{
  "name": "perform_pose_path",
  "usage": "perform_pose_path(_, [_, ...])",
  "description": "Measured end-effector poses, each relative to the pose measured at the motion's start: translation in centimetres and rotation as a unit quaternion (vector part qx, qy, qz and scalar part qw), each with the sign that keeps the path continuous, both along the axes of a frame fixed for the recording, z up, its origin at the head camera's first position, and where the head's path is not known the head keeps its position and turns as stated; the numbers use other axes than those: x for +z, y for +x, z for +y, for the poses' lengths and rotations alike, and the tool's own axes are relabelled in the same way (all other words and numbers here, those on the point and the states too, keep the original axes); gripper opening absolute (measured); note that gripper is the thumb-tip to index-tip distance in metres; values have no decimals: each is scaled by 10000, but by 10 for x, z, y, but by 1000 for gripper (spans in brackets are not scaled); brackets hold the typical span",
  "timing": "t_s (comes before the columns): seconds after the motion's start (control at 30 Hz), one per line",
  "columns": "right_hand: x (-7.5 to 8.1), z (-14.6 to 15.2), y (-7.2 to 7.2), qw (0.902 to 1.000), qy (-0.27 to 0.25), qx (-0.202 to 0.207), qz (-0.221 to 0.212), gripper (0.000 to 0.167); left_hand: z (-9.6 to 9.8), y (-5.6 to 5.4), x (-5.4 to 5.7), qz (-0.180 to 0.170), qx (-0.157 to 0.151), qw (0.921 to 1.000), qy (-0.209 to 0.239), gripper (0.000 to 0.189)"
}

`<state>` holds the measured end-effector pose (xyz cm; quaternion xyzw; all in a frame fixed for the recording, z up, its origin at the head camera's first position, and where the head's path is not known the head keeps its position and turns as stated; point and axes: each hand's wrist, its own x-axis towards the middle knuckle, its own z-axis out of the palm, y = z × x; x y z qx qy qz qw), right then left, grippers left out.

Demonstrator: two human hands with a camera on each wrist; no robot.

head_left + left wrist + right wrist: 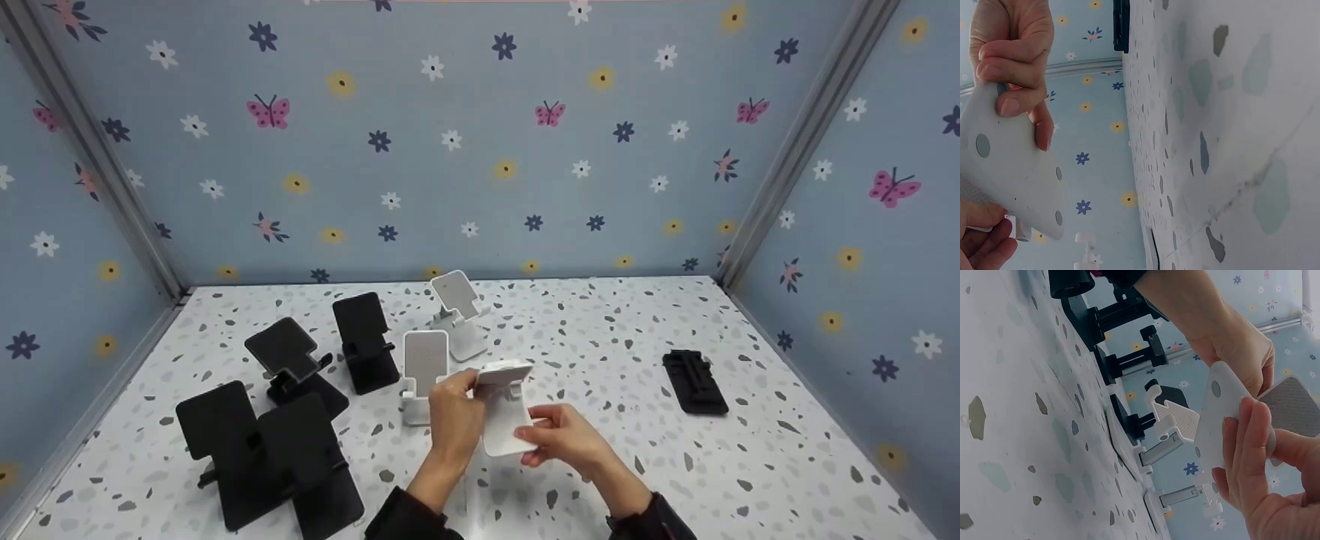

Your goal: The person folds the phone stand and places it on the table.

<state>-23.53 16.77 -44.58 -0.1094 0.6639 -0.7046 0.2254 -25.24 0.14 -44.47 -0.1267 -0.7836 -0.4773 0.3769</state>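
A white foldable phone stand (507, 429) is held between both hands above the table. My left hand (454, 420) grips it near the joint of its raised holder plate. The right hand (566, 439) pinches the edge of the base, thumb on one face and fingers on the other. In the left wrist view, the underside of the base (1010, 163) faces the camera and shows round grey pads. The holder plate (1292, 405) with its grey lining sticks out behind the base in the right wrist view. Part of the joint is hidden by the left hand.
Two white phone stands, a nearer one (426, 360) and a farther one (456, 294), stand unfolded just beyond the left hand. Several black unfolded stands (360, 330) occupy the left side. A folded black stand (696, 382) lies at the right. Patterned walls (465, 150) enclose the speckled table (600, 337).
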Motion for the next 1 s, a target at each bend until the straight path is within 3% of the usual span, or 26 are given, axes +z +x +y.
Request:
perform_pose_path(0.2, [-1, 1, -1, 9998, -60, -163, 39, 38, 0, 1, 6, -1, 12, 9990, -440, 19])
perform_pose_path(0.4, [-2, 3, -3, 9997, -88, -208, -3, 37, -3, 13, 29, -137, 152, 9974, -692, 36])
perform_pose_path(0.63, [-2, 4, -3, 9997, -130, -227, 4, 33, -6, 25, 53, 89, -100, 9973, -725, 24])
perform_pose_path(0.8, [-2, 4, -2, 9995, -189, -212, 123, 33, -6, 28, 57, 88, -229, 9966, -782, 19])
perform_pose_path(1.0, [-2, 3, -2, 9988, -92, -430, 192, 32, -3, 29, 53, 301, -195, 9958, -838, 16])
